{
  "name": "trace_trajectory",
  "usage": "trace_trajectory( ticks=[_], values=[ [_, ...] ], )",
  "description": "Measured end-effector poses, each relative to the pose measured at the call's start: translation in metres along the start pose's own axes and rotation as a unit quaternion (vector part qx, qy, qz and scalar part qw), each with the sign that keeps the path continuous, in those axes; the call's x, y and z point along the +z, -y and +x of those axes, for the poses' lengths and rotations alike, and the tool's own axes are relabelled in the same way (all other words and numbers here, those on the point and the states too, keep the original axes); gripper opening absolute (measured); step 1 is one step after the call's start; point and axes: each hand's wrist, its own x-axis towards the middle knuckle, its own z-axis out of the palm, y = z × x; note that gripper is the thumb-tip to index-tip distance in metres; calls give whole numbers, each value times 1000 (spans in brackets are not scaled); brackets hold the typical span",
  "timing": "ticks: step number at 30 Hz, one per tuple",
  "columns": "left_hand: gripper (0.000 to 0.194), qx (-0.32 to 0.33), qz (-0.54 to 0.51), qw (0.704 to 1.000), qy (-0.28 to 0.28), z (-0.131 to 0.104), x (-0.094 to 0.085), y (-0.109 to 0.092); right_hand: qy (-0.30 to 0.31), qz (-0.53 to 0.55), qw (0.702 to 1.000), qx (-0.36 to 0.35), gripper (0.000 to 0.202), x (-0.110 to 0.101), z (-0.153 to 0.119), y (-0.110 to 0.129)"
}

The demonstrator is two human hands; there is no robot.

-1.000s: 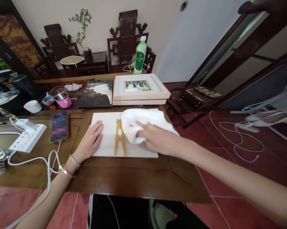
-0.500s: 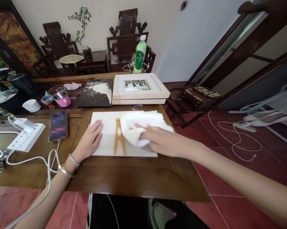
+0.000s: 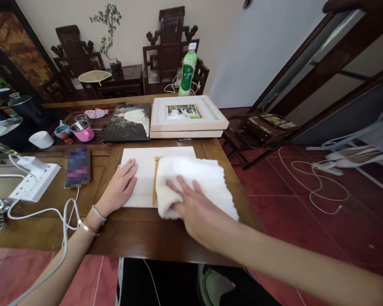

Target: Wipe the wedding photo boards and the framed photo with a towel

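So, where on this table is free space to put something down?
Bare wood runs along the near edge of the table, below the white board. Crowded: the far side with stacked frames, and left, by the power strip.

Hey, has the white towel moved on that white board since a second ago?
Yes. The white towel under the right hand has slid toward the person: it used to reach the white board's far edge, and now it hangs over the near edge.
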Motion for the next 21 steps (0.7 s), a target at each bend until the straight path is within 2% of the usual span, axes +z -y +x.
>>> trace_trajectory(
  ticks=[3,6,9,15,18,21],
  values=[
    [48,-1,1,1000,1,0,0,0,53,16,997,-50,44,4,-21,18],
    [48,2,0,1000,0,0,0,0,30,17,997,-70,45,7,-24,18],
    [48,5,-3,1000,-3,0,0,0,-18,12,998,-54,49,2,-7,3],
    [48,7,-11,1000,-4,0,0,1,-67,-18,998,-6,60,-21,52,-32],
    [48,1,-11,1000,-2,0,1,1,-70,-45,996,12,65,-23,65,-33],
    [48,-5,-10,1000,2,0,0,1,-48,-77,996,28,56,-18,57,-17]
  ],
)
